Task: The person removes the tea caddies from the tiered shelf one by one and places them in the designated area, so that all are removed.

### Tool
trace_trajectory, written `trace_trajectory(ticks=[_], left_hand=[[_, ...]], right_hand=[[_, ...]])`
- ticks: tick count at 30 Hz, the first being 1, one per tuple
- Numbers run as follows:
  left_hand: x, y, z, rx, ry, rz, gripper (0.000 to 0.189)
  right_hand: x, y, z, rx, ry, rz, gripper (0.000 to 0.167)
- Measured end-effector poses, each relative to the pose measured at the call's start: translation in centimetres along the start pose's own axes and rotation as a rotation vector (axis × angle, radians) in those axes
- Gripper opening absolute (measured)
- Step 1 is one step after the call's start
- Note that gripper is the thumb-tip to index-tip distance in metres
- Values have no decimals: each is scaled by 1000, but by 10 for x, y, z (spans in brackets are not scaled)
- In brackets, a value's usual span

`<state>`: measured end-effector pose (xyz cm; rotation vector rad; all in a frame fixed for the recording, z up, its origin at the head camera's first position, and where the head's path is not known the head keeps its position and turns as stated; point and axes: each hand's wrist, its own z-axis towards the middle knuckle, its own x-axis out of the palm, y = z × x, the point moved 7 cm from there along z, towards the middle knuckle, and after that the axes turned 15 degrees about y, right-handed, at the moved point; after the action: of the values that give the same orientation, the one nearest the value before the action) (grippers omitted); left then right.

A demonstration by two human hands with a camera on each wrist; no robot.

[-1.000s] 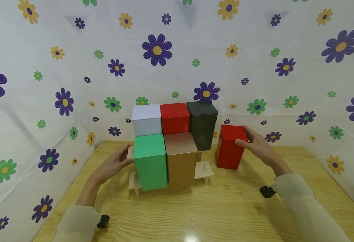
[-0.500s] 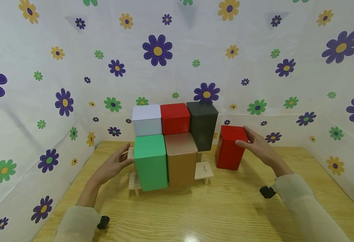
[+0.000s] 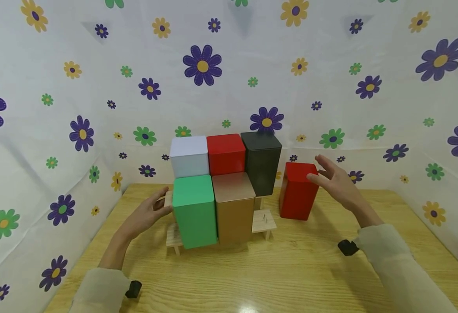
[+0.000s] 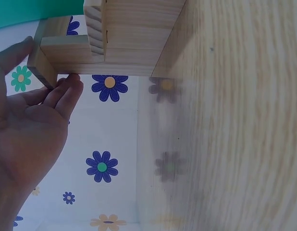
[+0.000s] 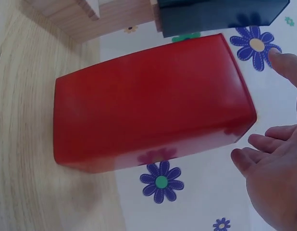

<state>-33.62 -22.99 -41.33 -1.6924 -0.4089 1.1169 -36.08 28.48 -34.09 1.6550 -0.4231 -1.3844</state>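
My left hand (image 3: 144,215) grips the left end of a stepped wooden rack (image 3: 263,220); the left wrist view shows thumb and fingers on either side of its wooden end (image 4: 43,65). On the rack's lower step stand a green box (image 3: 195,213) and a brown box (image 3: 234,217). Behind them are a white box (image 3: 189,154), a red box (image 3: 227,154) and a black box (image 3: 262,165). Another red box (image 3: 298,193) stands upright on the table, right of the rack. Beside its top my right hand (image 3: 338,187) is held with fingers spread, apart from the box in the right wrist view.
The wooden table (image 3: 275,274) carries everything. White sheeting with printed flowers (image 3: 229,95) encloses the back and both sides, close behind the rack and the separate red box.
My right hand has let go of the separate red box and its fingers have spread, moving slightly right. The box stays in place. My left hand keeps its hold on the rack.
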Motion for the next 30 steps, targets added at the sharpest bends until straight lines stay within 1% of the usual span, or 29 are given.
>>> trace_trajectory(ticks=[9,14,22,30], left_hand=[[0,0,0,8,8,5,83],[0,1,-1,5,13,7,82],[-1,2,0,19,17,13,80],[-1,1,0,16,17,8,79]], right_hand=[[1,31,-11,-77,-58,-18,83],[7,52,-19,-118,-65,-48,80],[23,75,-26,-179,-3,-22,78],[42,91,-27,-217,45,-25,75]])
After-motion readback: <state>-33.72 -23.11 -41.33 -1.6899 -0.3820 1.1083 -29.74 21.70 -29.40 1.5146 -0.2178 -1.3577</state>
